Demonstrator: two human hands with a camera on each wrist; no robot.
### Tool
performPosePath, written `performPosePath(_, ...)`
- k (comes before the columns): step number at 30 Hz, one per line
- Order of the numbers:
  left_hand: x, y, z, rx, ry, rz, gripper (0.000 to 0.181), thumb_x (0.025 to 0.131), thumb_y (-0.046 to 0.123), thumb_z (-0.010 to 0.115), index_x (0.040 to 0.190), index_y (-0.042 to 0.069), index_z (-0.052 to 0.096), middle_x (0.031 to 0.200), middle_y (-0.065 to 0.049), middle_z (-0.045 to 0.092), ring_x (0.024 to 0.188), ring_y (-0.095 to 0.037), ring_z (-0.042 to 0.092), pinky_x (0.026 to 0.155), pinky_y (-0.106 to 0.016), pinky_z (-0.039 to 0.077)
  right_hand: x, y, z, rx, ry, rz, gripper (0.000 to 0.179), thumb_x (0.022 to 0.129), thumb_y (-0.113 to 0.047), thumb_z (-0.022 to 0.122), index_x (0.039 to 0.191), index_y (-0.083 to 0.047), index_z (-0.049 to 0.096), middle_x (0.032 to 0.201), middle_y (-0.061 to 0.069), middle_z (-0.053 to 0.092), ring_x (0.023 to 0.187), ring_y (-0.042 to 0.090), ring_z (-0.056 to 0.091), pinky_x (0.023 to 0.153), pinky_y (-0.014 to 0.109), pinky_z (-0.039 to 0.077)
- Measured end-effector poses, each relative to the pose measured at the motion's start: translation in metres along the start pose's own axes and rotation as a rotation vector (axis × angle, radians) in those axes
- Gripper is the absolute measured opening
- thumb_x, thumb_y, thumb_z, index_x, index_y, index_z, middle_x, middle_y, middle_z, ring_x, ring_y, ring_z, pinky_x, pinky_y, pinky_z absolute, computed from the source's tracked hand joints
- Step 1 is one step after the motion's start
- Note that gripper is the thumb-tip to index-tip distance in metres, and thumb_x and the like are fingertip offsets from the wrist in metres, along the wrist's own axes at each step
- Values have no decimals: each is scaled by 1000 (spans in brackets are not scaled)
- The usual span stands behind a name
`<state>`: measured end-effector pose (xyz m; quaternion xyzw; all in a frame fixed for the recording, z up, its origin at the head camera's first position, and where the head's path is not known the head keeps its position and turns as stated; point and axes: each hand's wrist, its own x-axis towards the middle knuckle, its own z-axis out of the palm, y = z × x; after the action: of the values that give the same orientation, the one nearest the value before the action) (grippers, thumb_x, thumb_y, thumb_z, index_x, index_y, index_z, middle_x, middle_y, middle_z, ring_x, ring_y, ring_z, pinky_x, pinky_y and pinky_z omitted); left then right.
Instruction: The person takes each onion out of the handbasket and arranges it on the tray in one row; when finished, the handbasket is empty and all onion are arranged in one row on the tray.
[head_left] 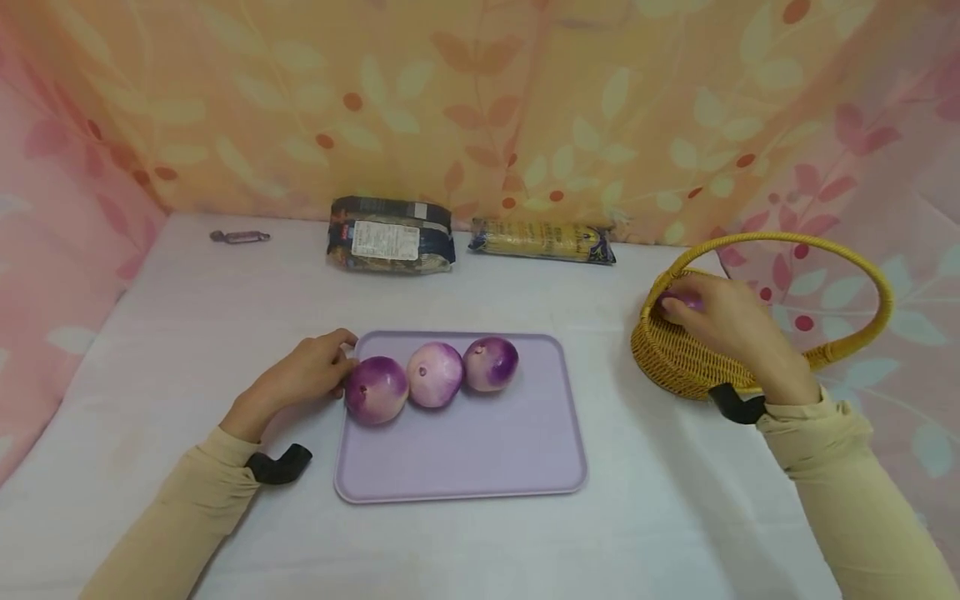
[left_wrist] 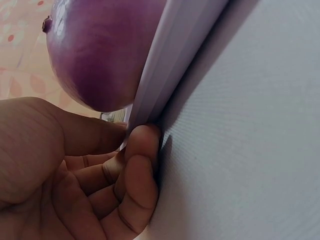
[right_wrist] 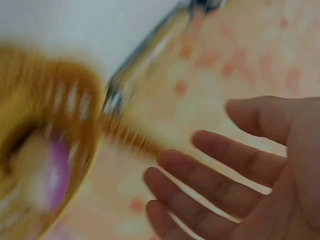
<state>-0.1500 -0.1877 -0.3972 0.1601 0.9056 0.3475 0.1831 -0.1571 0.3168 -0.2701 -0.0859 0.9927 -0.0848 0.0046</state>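
Note:
My left hand (head_left: pixel 306 372) pinches the left rim of a lilac tray (head_left: pixel 480 454), thumb on top and curled fingers underneath in the left wrist view. Three purple-and-white onions stand in a row on the tray: a large onion (head_left: pixel 377 392) beside that hand, a paler onion (head_left: pixel 434 375) and a smaller onion (head_left: pixel 491 364). Over the yellow wicker basket (head_left: pixel 678 367) at the right is my right hand (head_left: pixel 723 321). Another onion (head_left: pixel 692 302) shows by its fingers, inside the basket. The blurred right wrist view has the fingers (right_wrist: pixel 215 175) spread, apart from the onion.
At the back of the white-covered table lie a dark printed package (head_left: pixel 390 237), a yellow packet of pasta (head_left: pixel 542 241) and a small wrapped item (head_left: pixel 238 237). The basket's tall handle (head_left: pixel 862 258) arches near the right forearm. Patterned curtains border the back and sides.

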Motion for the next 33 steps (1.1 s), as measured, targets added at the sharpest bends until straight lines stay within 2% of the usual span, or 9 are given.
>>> performPosePath(3,-1,-1,-1,-1,4,2,35,99,9,50,129,-9,46,68,-5,63,60,-13,56,62,-29,45,9,31,-9,-19,-115,81,44,99,-31,53,126,3,58,119,31,62,110,50,56,92,64,43)
performPosePath(6,-1,-2,0,-1,7,1,36,99,9,51,129,-10,46,68,-5,63,59,-13,56,62,-29,45,20,55,-7,-37,-196,124,53,98,-30,51,133,9,48,126,37,55,114,55,51,94,66,40)
performPosePath(8,-1,-3,1,-3,5,1,36,99,9,50,129,-10,46,68,-5,63,59,-12,56,62,-29,45,26,66,-2,-31,-236,126,57,97,-28,52,138,11,40,129,40,49,116,57,48,96,68,38)
performPosePath(11,-1,-3,2,-10,-2,1,36,99,9,50,129,-10,45,68,-5,63,59,-12,56,64,-29,45,35,77,9,-21,-272,87,63,97,-25,55,143,11,32,132,43,44,121,59,43,99,70,36)
performPosePath(15,-1,-2,2,-9,-5,3,36,99,10,49,129,-10,45,67,-3,62,59,-12,56,67,-29,45,41,82,21,2,-302,17,65,95,-24,61,144,7,33,139,40,39,128,57,38,106,69,30)
performPosePath(21,-1,0,0,-5,5,16,34,99,8,49,127,-10,46,67,-4,63,58,-12,56,65,-29,45,43,81,26,-45,-346,-11,56,97,-32,58,141,-1,43,135,32,51,125,52,46,105,66,33)
performPosePath(27,-1,0,-1,-5,3,7,35,99,8,50,128,-10,46,68,-4,64,59,-12,57,65,-30,45,39,84,23,-74,-358,20,59,95,-27,59,139,7,40,129,36,52,121,55,47,103,67,35)
performPosePath(33,0,-1,0,2,0,-5,35,99,9,50,129,-10,46,67,-3,63,57,-12,56,63,-29,44,36,91,25,-145,-322,-24,52,91,-15,63,129,14,42,120,39,55,117,57,48,100,64,38)
